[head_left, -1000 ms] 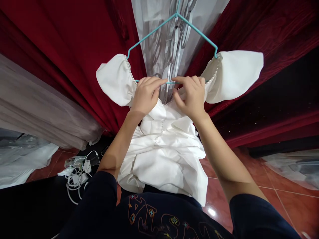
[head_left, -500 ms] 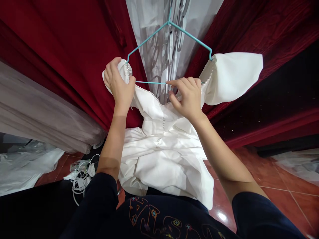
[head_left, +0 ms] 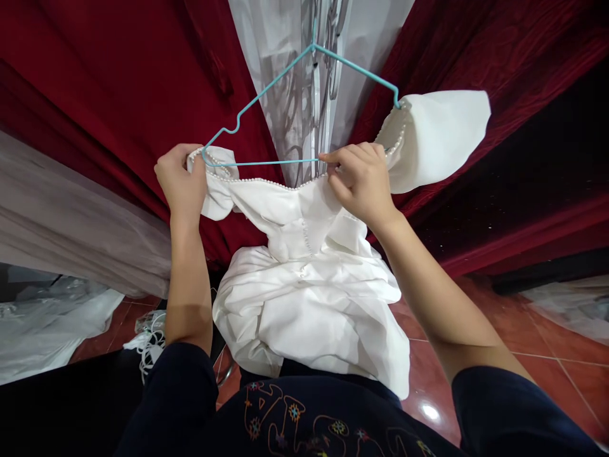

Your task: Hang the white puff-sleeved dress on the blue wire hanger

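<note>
By the left hand [head_left: 183, 184], the near sleeve [head_left: 219, 206] of a white dress [head_left: 304, 304] is gripped at its beaded edge, beside the corner of a blue hanger [head_left: 276, 162]; whether the wire is also pinched cannot be told. The hanger's lower bar is held under the bent fingers of the right hand [head_left: 364, 181], its thumb slightly apart from the forefinger. The dress is spread below both hands, its other sleeve [head_left: 447, 143] hung at the opposite corner, between red curtains [head_left: 143, 70].
</note>
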The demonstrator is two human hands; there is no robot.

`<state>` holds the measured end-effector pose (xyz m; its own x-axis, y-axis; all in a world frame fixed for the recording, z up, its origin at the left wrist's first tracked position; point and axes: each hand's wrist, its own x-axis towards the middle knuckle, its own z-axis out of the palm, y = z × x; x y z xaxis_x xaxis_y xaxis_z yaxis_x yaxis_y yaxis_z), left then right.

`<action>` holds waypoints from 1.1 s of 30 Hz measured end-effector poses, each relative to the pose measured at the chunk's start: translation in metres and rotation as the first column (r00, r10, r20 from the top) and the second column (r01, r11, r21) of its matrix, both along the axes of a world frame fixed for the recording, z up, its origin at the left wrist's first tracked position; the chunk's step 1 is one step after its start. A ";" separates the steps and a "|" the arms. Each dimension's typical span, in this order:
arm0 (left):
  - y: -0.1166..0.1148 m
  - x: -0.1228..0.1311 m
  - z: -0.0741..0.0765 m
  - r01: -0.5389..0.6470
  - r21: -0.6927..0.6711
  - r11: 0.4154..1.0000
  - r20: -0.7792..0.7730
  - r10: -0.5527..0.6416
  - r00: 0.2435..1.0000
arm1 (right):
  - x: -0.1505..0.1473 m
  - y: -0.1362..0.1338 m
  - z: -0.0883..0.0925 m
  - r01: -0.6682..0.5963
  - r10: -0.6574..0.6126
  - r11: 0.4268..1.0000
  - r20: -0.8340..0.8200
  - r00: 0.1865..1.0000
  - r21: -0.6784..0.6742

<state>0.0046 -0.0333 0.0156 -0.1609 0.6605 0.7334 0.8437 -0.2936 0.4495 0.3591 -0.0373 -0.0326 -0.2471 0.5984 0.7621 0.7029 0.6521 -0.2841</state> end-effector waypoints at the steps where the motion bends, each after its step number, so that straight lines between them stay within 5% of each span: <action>1: -0.008 0.000 -0.004 -0.020 -0.021 1.000 -0.006 0.020 1.000 | 0.000 0.000 -0.001 0.003 -0.003 1.000 -0.008 1.000 -0.003; 5: -0.034 0.012 -0.021 -0.030 -0.166 0.986 -0.046 0.022 0.999 | -0.003 0.001 -0.003 -0.032 0.032 0.999 -0.026 0.999 -0.005; 9: -0.047 0.045 -0.027 0.303 -0.080 0.950 -0.178 -0.313 0.933 | -0.009 -0.001 -0.003 -0.048 0.047 0.999 -0.033 0.998 -0.009; 11: -0.046 0.067 -0.023 0.403 0.025 0.915 -0.258 -0.384 0.887 | -0.010 -0.003 -0.004 -0.060 0.060 0.998 -0.025 0.998 -0.007; 13: -0.040 0.087 -0.017 0.404 0.073 0.912 -0.303 -0.366 0.880 | -0.011 -0.004 -0.005 -0.088 0.088 0.996 -0.015 0.996 0.011; 17: -0.024 0.110 -0.011 0.369 -0.066 0.927 -0.330 -0.369 0.869 | -0.006 -0.006 -0.009 -0.112 0.113 0.991 -0.023 0.993 0.070; 24: -0.017 0.108 -0.021 0.334 -0.039 0.942 -0.339 -0.327 0.882 | 0.043 0.016 -0.001 0.262 -0.231 0.950 -0.185 0.955 0.170; 29: -0.013 0.106 -0.023 0.310 -0.001 0.951 -0.360 -0.290 0.887 | 0.062 0.035 0.011 0.137 -0.127 0.984 -0.090 0.988 0.111; 33: -0.013 0.105 -0.024 0.304 0.008 0.952 -0.369 -0.280 0.886 | 0.061 0.041 0.017 0.167 -0.162 0.983 -0.070 0.984 0.079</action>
<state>0.1100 -0.0462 -0.0083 0.3147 0.5868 0.7461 0.8153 -0.5697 0.1041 0.4198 0.0032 -0.0157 -0.1004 0.5597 0.8226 0.7850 0.5525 -0.2801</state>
